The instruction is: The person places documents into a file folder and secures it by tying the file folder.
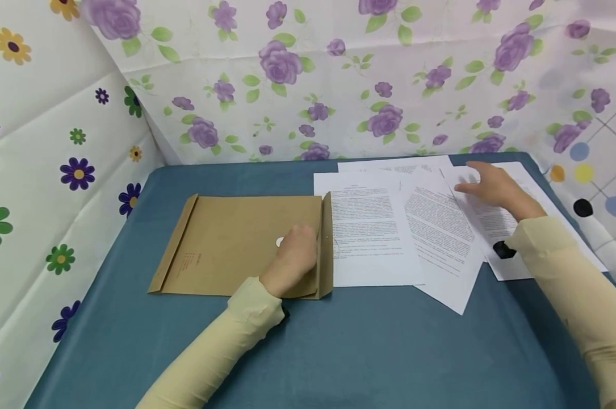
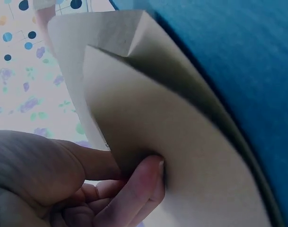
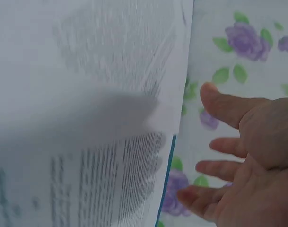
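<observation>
A brown paper envelope lies flat on the table, its flap folded up along the right edge. My left hand pinches the envelope's front layer at its mouth; in the left wrist view the thumb goes inside and the fingers press outside, and the mouth gapes. Over the right-hand printed sheet hovers my right hand, thumb and fingers spread and holding nothing. Beside the envelope lie two more printed sheets, one upright and one slanted. Another sheet shows partly behind them.
A blue cloth covers the table. Flowered sheeting hangs behind the far edge, with more at the left side. Dotted sheeting stands at the right. The flap's edge overlaps the nearest printed sheet in the head view.
</observation>
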The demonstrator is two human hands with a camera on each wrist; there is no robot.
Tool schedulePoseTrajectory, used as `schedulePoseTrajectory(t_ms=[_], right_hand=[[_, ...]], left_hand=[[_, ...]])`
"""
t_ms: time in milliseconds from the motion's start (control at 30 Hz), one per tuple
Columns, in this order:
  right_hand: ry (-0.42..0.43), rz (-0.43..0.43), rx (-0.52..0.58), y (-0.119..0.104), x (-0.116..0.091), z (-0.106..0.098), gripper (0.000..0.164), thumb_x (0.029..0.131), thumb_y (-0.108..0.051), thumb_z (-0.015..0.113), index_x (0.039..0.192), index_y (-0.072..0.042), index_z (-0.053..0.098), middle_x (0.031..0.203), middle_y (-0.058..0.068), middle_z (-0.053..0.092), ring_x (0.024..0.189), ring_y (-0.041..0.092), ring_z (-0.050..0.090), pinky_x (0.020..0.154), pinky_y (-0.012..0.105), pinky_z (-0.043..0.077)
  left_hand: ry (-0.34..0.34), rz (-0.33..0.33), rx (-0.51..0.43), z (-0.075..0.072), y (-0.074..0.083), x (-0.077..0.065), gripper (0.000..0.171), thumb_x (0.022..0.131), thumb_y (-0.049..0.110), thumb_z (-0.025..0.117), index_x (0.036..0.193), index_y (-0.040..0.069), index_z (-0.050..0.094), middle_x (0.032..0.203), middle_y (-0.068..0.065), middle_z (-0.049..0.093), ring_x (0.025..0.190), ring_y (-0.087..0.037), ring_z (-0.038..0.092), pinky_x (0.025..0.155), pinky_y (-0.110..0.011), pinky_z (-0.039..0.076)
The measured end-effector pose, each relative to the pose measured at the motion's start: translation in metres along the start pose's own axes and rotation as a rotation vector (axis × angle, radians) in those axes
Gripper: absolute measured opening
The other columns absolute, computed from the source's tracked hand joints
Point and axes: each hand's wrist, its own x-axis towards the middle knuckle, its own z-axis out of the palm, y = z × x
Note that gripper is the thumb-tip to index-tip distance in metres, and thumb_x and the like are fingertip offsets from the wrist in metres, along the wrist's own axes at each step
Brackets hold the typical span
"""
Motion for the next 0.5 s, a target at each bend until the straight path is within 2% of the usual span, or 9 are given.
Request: schedulePoseTrajectory(t_ms=[267, 367, 500], right_hand=[[-0.059, -0.1, -0.1, 0.025, 0.021, -0.015, 0.076, 0.096, -0.015, 0.066, 0.151, 0.018, 0.025, 0.152, 0.045, 0.021, 0.138, 0.066, 0.019, 0.111, 0.074, 0.018], [-0.061, -0.134, -0.127, 0.034, 0.029, -0.015, 0.074, 0.092, -0.01, 0.067, 0.149, 0.018, 0.028, 0.149, 0.046, 0.026, 0.135, 0.066, 0.024, 0.111, 0.073, 0.021], [-0.065, -0.168, -0.163, 0.041, 0.042, -0.01, 0.075, 0.086, -0.009, 0.066, 0.146, 0.02, 0.031, 0.145, 0.047, 0.031, 0.134, 0.066, 0.026, 0.11, 0.073, 0.022]], left_hand=[[0.01, 0.012, 0.006, 0.0, 0.001, 0.001, 0.025, 0.098, -0.008, 0.052, 0.076, -0.002, 0.062, 0.072, -0.015, 0.057, 0.062, -0.023, 0.055, 0.051, -0.032, 0.048], [0.015, 0.023, 0.008, 0.001, 0.0, 0.001, 0.027, 0.098, -0.008, 0.052, 0.074, -0.001, 0.061, 0.069, -0.014, 0.056, 0.061, -0.022, 0.055, 0.049, -0.031, 0.047], [0.005, 0.003, -0.024, 0.001, 0.0, -0.001, 0.028, 0.1, -0.007, 0.051, 0.075, 0.0, 0.061, 0.066, -0.011, 0.052, 0.059, -0.021, 0.054, 0.046, -0.028, 0.044]])
